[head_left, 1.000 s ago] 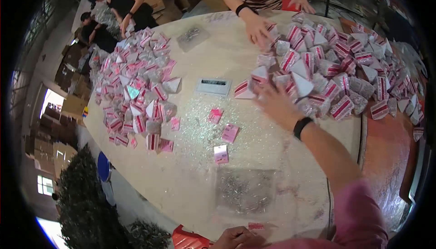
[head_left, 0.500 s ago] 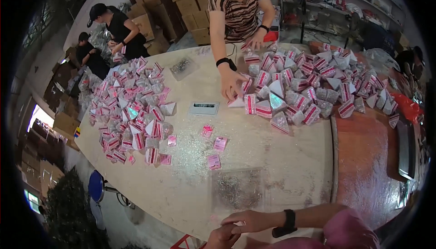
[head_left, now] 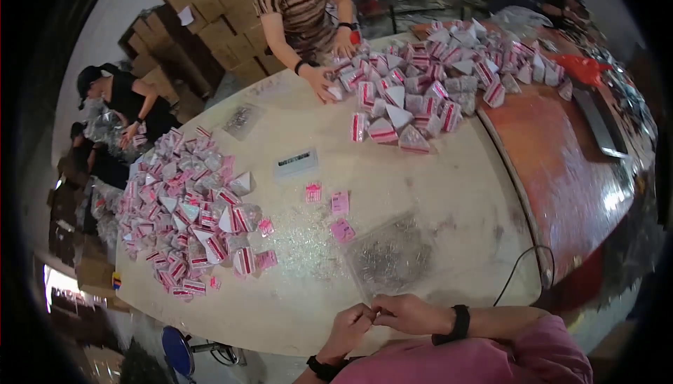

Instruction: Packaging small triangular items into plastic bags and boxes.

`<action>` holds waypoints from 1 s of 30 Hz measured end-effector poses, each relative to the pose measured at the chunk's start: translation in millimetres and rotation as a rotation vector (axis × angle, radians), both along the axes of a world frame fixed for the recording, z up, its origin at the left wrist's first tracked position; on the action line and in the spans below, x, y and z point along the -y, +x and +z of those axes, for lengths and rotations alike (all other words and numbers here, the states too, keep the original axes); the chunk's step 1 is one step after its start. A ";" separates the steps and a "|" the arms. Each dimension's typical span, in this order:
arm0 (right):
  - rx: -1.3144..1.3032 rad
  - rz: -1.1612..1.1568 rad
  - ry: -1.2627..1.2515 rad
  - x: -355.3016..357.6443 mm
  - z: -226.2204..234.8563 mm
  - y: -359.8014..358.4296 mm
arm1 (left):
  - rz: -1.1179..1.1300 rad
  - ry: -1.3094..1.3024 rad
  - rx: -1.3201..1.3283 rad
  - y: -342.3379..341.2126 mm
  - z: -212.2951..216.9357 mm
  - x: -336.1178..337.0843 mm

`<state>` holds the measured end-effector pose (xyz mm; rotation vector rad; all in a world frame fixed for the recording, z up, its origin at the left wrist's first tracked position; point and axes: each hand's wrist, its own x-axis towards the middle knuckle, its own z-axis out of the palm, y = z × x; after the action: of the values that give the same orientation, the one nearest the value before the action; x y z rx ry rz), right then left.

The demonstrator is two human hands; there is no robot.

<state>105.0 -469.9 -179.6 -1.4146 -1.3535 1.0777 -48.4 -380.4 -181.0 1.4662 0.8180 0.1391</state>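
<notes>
Pale tabletop point(head_left: 434, 195) carries a clear bag of small bits point(head_left: 392, 254) just ahead of both hands, left hand point(head_left: 348, 328) and right hand point(head_left: 406, 312) pinching together on something too small to tell.

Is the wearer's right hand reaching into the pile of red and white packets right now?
No, the right hand sits at the near table edge, fingertips meeting the left hand, far from both piles.

Heap of pink-and-white triangular packets point(head_left: 189, 216) at table's left, second heap point(head_left: 434, 83) far side, brown cartons point(head_left: 210, 26) stacked behind
</notes>
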 end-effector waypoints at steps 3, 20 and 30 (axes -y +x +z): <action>0.210 -0.025 0.108 -13.4 6.6 -31.7 | -0.002 -0.238 0.122 -25.2 -4.8 -23.7; 0.447 -0.155 0.222 -38.5 10.9 -77.7 | -0.022 -0.283 0.233 -55.1 1.9 -57.2; -0.146 -0.617 -0.164 7.5 29.2 1.5 | -0.396 0.701 0.126 118.6 32.1 -189.1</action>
<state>106.5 -477.4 -150.4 -1.6831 -0.6586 0.8617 70.2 -191.3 -148.9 2.2248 0.3652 0.2291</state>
